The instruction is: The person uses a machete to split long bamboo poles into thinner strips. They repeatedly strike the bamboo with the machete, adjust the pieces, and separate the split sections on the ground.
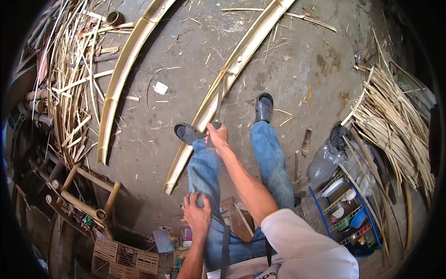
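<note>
My right hand (pixel 217 136) is closed around the handle of a long-bladed knife (pixel 220 100), in front of my left shin. Its dark, narrow blade points away from me, and its tip lies over a split bamboo half (pixel 239 63) on the floor. The near part of this bamboo passes under my left shoe (pixel 186 133), its pale hollow side up. Spread over my left knee, my left hand (pixel 197 214) holds nothing. To the left lies a second split bamboo half (pixel 114 86), apart from both hands.
Bamboo strips (pixel 69 107) are heaped at the left, and a bundle of strips (pixel 390 121) lies at the right. A bamboo stool frame (pixel 95 197) and a slatted crate (pixel 125 258) stand lower left. A clear plastic bottle (pixel 324 162) and a blue dish rack (pixel 320 204) are lower right.
</note>
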`<state>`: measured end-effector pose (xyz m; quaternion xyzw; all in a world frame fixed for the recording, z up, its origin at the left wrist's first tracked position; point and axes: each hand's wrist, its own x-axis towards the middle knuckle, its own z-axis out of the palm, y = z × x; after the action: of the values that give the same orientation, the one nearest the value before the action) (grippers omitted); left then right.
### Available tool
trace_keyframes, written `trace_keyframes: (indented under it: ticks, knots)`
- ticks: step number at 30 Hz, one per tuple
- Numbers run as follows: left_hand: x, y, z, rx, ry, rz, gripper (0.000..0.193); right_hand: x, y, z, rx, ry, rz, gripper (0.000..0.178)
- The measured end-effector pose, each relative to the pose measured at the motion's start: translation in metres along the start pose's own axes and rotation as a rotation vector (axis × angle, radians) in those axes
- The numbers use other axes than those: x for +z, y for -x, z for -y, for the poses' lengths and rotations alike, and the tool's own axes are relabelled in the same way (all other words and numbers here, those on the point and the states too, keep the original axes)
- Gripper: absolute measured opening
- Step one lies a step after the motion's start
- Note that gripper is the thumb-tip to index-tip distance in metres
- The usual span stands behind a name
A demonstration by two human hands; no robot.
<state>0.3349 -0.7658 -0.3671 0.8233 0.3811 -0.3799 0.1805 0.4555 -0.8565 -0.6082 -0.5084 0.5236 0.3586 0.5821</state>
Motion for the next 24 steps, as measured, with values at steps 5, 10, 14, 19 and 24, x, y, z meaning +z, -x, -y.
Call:
trace_keyframes:
  ticks: [5, 10, 14, 19, 24]
  knots:
    - [-0.006, -0.004, 0.003, -0.033, 0.045, 0.037, 0.033, -0.029, 0.033, 0.048, -0.344, 0.025, -0.223, 0.036]
    - [-0.005, -0.006, 0.012, -0.012, 0.069, 0.008, 0.032, -0.043, 0.038, 0.158, -1.063, -0.119, -0.499, 0.025]
    - [-0.013, -0.013, 0.005, 0.01, 0.055, 0.028, 0.032, -0.029, -0.027, 0.067, -0.508, 0.208, -0.47, 0.028]
    - [-0.01, -0.012, 0.002, -0.019, 0.029, 0.018, 0.032, -0.02, 0.017, -0.008, 0.056, 0.032, -0.059, 0.031]
    - [-0.021, -0.005, 0.008, -0.016, 0.042, -0.006, 0.031, -0.052, 0.032, 0.033, -0.324, 0.234, -0.334, 0.036]
